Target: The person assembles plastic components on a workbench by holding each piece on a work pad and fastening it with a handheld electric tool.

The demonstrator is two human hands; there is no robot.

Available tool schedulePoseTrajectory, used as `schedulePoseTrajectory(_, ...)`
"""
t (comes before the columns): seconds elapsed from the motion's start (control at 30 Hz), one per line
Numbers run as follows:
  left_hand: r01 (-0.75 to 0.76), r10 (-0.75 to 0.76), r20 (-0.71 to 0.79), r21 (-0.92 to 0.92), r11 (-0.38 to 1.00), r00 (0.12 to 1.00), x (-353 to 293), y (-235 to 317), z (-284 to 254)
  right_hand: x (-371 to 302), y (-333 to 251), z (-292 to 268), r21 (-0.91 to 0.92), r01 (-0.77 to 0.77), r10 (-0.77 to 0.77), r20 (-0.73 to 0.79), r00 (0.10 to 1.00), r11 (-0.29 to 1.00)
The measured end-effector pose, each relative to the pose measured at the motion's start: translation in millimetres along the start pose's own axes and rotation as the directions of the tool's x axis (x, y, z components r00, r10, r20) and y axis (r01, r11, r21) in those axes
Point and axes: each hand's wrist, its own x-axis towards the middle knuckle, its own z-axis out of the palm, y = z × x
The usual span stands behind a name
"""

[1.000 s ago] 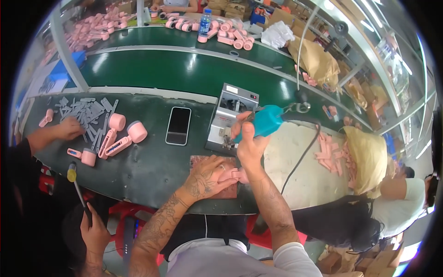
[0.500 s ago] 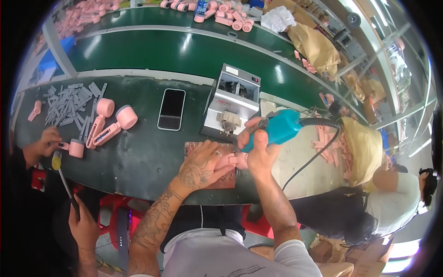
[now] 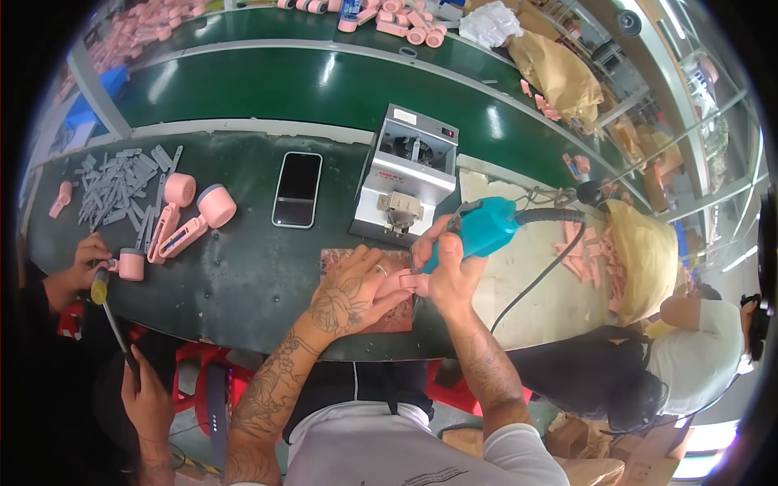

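Observation:
My left hand is closed over a pink plastic handheld fan, pressing it onto a reddish mat at the table's front edge. Most of the fan is hidden beneath my fingers. In my right hand is a teal corded electric screwdriver, gripped with the thumb up along its body. Its tip is over the fan's right part, but my fingers hide the exact contact. Just beyond my hands stands a silver screw feeder.
A phone lies left of the feeder. Further left are pink fans and a heap of grey strips. A co-worker's hands hold a screwdriver and a pink fan there. The black cable arcs rightward. A green conveyor runs behind.
The teal screwdriver and my right hand have shifted slightly left and down and tilted a little. My left hand keeps its hold on the fan. The whole view has shifted slightly.

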Motion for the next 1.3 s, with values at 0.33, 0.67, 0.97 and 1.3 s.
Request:
schedulePoseTrajectory(0.33, -0.033, 0.031, 0.023, 0.095, 0.995, 0.999, 0.2, -0.2, -6.1, 8.4, -1.9, 3.0, -0.112, 0.046, -0.045, 0.014, 0.999, 0.993)
schedulePoseTrajectory(0.67, -0.035, 0.034, 0.032, 0.022, 0.999, 0.999, -2.1, 0.9, -9.4, 52.2, 12.5, 38.8, 0.003, 0.324, -0.324, 0.025, 0.946, 0.946)
schedulePoseTrajectory(0.97, -0.053, 0.053, -0.021, 0.033, 0.998, 0.998, -3.7, -6.9, -0.6, 43.9, 5.7, 34.6, 0.035, 0.322, -0.321, -0.016, 0.947, 0.946)
schedulePoseTrajectory(1.3, -0.045, 0.044, 0.025, 0.012, 0.999, 0.999, 0.6, 1.5, -6.4, 51.7, 14.3, 27.3, -0.074, 0.255, -0.248, 0.088, 0.965, 0.964)
